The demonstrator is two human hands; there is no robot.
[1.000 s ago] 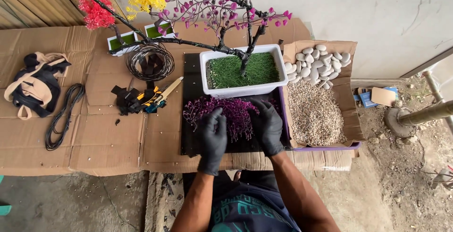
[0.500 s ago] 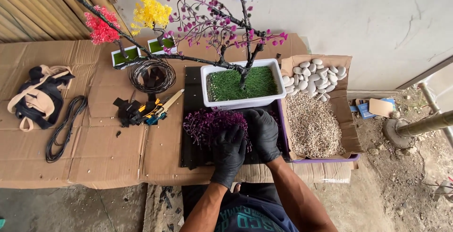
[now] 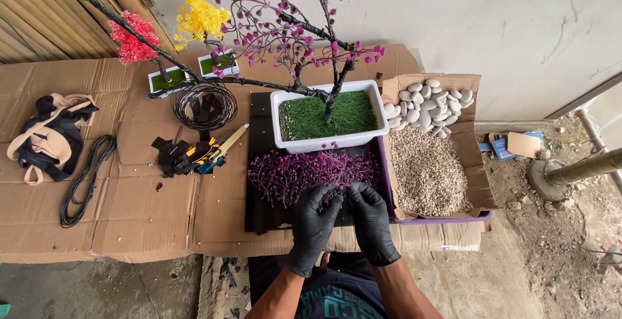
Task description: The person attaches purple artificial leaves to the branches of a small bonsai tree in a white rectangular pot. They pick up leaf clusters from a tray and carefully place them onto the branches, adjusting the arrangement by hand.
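Both gloved hands drew together since prev frame, left hand [image 3: 315, 218] & right hand [image 3: 370, 218] meeting at near edge of purple sprig pile [image 3: 304, 175]. Fingers [image 3: 332, 202] curled, pinching sprigs just past fingertips; how tight, can't tell.

Both gloved hands, left hand [image 3: 313, 218] and right hand [image 3: 371, 218], pinch together.

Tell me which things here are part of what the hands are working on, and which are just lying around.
In use:
- left hand and right hand, both gloved, at the purple sprigs
- black mat under the sprigs
- white planter with the purple-blossom tree

Lying about:
- wire coil
- black cord
- bag
- cutters and tools
- white pebbles and gravel
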